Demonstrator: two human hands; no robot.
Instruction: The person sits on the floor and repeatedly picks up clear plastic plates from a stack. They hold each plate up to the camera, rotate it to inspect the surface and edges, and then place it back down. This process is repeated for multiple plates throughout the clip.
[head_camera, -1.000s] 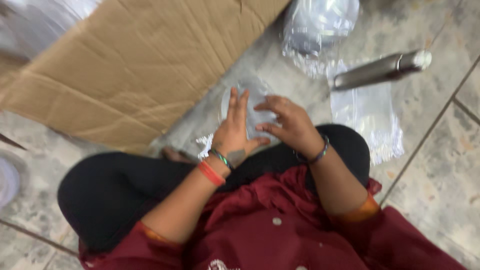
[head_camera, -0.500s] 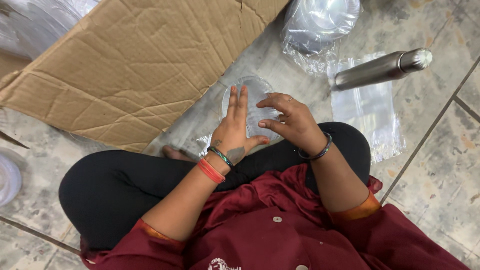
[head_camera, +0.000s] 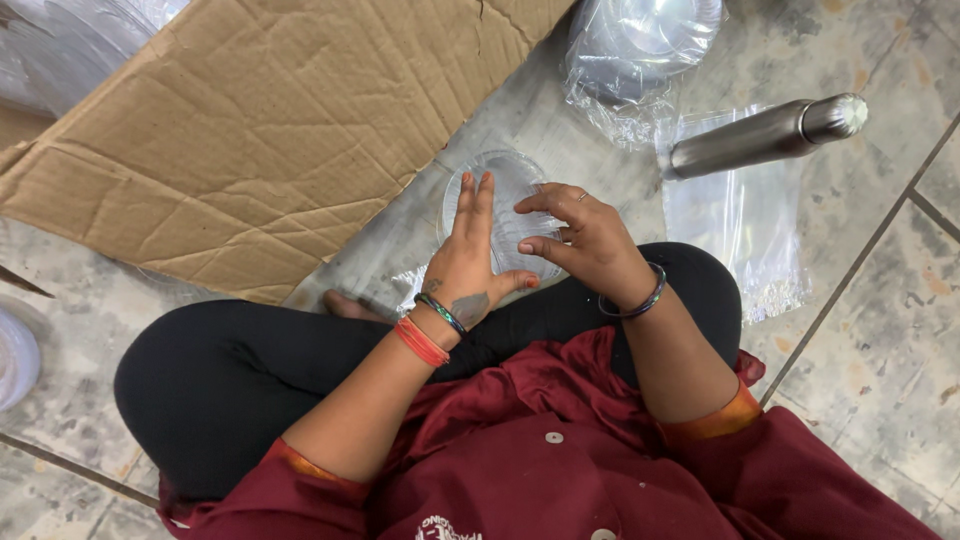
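I sit cross-legged on a tiled floor with a clear round plastic container (head_camera: 505, 185) between my hands, just past my knees. My left hand (head_camera: 468, 260) lies flat against its left side, fingers straight and pointing away from me. My right hand (head_camera: 580, 238) curls around its right side, thumb and fingers pinching the rim. Both wrists carry bangles. A clear plastic bag (head_camera: 420, 240) lies under the container on the floor.
A large flattened cardboard sheet (head_camera: 260, 130) covers the floor at the upper left. A bagged stack of clear plastic lids or bowls (head_camera: 640, 50) lies at the top. A steel bottle (head_camera: 760, 135) rests on a clear plastic bag (head_camera: 740, 220) at the right.
The view has steadied and shifted slightly. My hands stay on the clear container, with the right fingers curling a little more over its rim.
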